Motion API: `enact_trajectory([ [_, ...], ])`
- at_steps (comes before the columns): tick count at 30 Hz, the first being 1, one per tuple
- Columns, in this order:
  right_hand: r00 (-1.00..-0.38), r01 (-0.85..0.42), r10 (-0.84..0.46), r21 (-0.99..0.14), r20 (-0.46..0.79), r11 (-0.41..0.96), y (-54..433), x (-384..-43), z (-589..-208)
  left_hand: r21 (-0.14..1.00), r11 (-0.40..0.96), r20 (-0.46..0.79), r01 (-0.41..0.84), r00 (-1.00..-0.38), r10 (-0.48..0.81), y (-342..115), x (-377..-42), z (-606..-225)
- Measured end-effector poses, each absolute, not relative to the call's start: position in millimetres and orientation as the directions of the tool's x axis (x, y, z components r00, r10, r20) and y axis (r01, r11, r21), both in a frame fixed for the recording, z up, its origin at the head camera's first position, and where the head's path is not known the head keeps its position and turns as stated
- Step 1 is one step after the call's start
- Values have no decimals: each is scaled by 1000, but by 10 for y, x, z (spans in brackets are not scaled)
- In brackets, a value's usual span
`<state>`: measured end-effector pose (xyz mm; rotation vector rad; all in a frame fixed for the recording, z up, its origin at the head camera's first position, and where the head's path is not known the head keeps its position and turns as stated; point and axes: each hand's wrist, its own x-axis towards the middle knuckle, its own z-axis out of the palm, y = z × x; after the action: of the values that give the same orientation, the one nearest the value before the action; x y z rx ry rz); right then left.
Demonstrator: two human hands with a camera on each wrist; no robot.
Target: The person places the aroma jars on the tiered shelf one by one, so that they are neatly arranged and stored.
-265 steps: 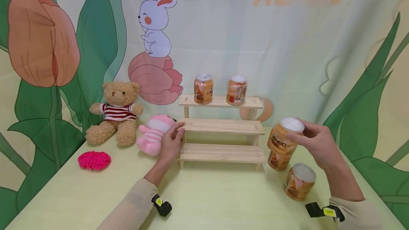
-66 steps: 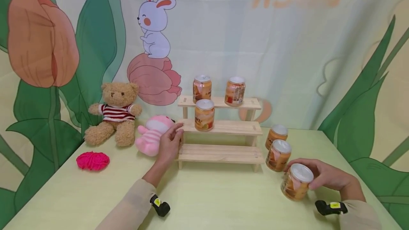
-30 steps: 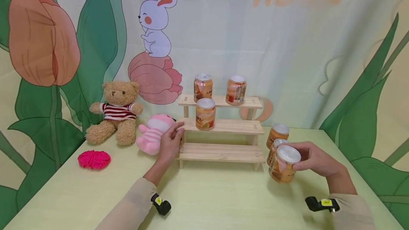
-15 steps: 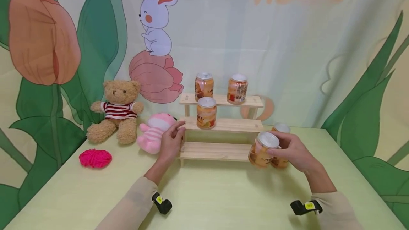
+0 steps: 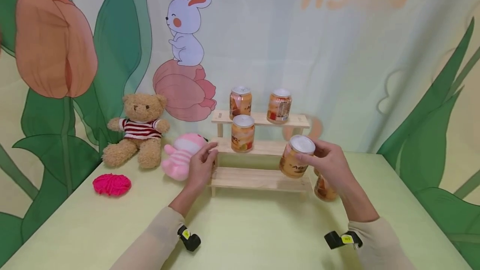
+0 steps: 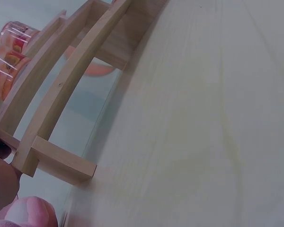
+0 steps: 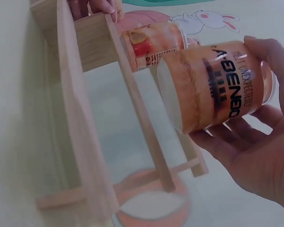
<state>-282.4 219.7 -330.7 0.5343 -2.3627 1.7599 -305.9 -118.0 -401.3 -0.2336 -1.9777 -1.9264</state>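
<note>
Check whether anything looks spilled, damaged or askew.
Nothing looks spilled or damaged; the jars on the wooden rack stand upright. Only the pink plush toy by the left hand leans askew, unlike the upright teddy bear.

A table (image 5: 255, 230) bears a wooden shelf (image 5: 247, 178) with two jars (image 5: 278, 106) on its top step, another jar (image 5: 243, 136) on its middle step, a teddy bear (image 5: 138, 130), plush toy (image 5: 180, 159) and yarn (image 5: 111, 184) to its left, and partly hidden jars (image 5: 324, 189) to its right.

A pale-topped orange jar (image 5: 291, 163), tilted, is held near the upright, tiered wooden stand (image 5: 251, 178).
</note>
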Motion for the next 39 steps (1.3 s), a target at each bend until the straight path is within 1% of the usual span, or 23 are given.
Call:
enact_trajectory([
  [5, -944, -322, -167, -909, 285, 266, 1991, -2970, -3182, 939, 40, 344, 342, -930, -133, -1193, -3074, -4003],
  [10, -949, -304, -166, -913, 267, 270, 1862, -3147, -3190, 940, 27, 341, 341, -931, -127, -1182, -3071, -4032],
  [16, -956, -279, -170, -927, 241, 252, 1802, -3268, -3248, 939, 26, 342, 342, -930, -131, -1170, -3059, -4067],
  [22, -955, -289, -144, -923, 260, 253, 1772, -3361, -3262, 935, 41, 355, 352, -927, -123, -1182, -3069, -4026],
  [29, -960, -280, -95, -929, 264, 241, 1702, -3472, -3291, 933, 31, 359, 358, -923, -142, -1231, -3328, -4296],
  [39, -963, -269, -39, -927, 268, 261, 1646, -3538, -3275, 933, 38, 358, 357, -921, -154, -1232, -3337, -4286],
])
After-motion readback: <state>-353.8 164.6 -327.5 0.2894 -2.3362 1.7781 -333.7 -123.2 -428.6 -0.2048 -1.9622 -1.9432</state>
